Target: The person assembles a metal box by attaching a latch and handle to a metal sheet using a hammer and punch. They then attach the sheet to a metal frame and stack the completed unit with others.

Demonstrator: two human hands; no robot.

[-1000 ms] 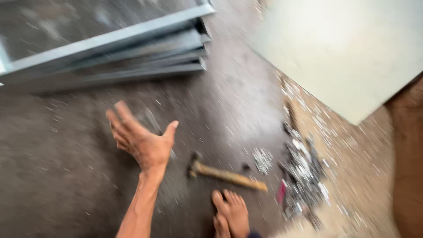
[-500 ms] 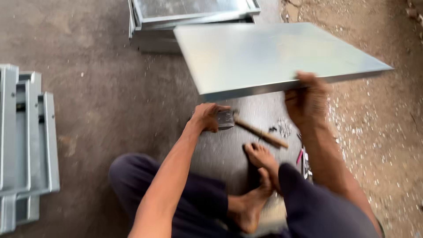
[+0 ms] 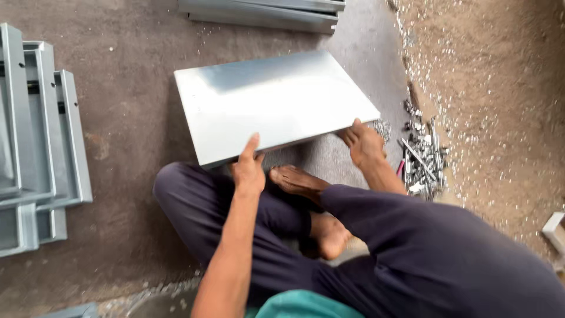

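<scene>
Sitting cross-legged on the floor (image 3: 129, 118), the person is gripping the galvanised sheet-metal panel's (image 3: 271, 100) near edge, left hand (image 3: 248, 169) and right hand (image 3: 365, 144) both clamped, risking sharp edges cutting fingers or dropping onto bare feet (image 3: 297, 179).

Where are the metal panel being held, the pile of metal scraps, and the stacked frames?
metal panel (image 3: 271, 100), head view, middle of its shiny top face.
pile of metal scraps (image 3: 422, 159), head view, centre of the heap.
stacked frames (image 3: 41, 147), head view, a grey rail at left.

one metal panel (image 3: 276, 100) (held), two hands (image 3: 248, 172)
</scene>
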